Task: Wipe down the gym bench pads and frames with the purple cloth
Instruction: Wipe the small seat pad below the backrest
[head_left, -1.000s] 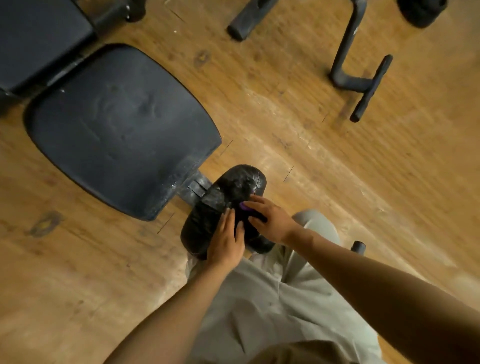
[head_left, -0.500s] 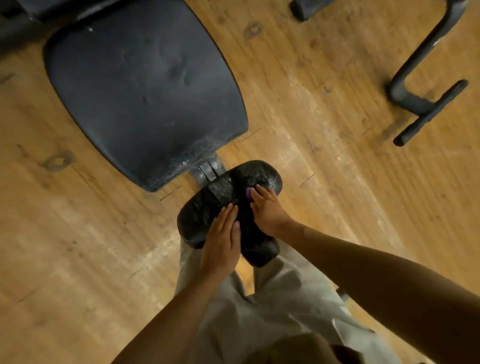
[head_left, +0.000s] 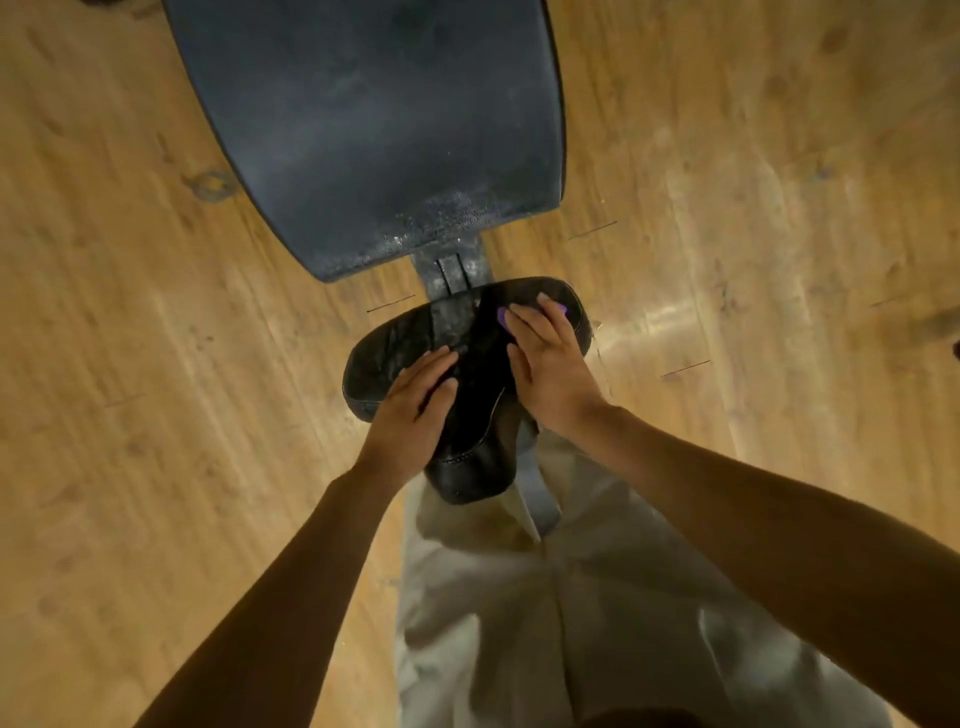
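**Purple cloth pinned flat on the bench's roller pad**

Purple cloth (head_left: 530, 314) sits under the right hand (head_left: 550, 364), on the right-hand half of the black roller pad (head_left: 410, 338), which lies just below the big seat pad (head_left: 374, 119). Only 2 slivers of purple show past the fingertips, so the cloth's long axis and which way it points cannot be told. The right hand lies flat with fingers spread, pressing the cloth down rather than clutching it. The left hand (head_left: 415, 410) rests open-palmed on the roller's left half, holding nothing, likely steadying it.

Judging by how little shows, the cloth is light, soft and limp (it would bunch if pushed by 1 edge), so a broad palm over its middle suits it. The roller pad runs left to right, crosswise to the frame post (head_left: 452, 270) joining it to the seat pad. Its cracked vinyl may snag the cloth.
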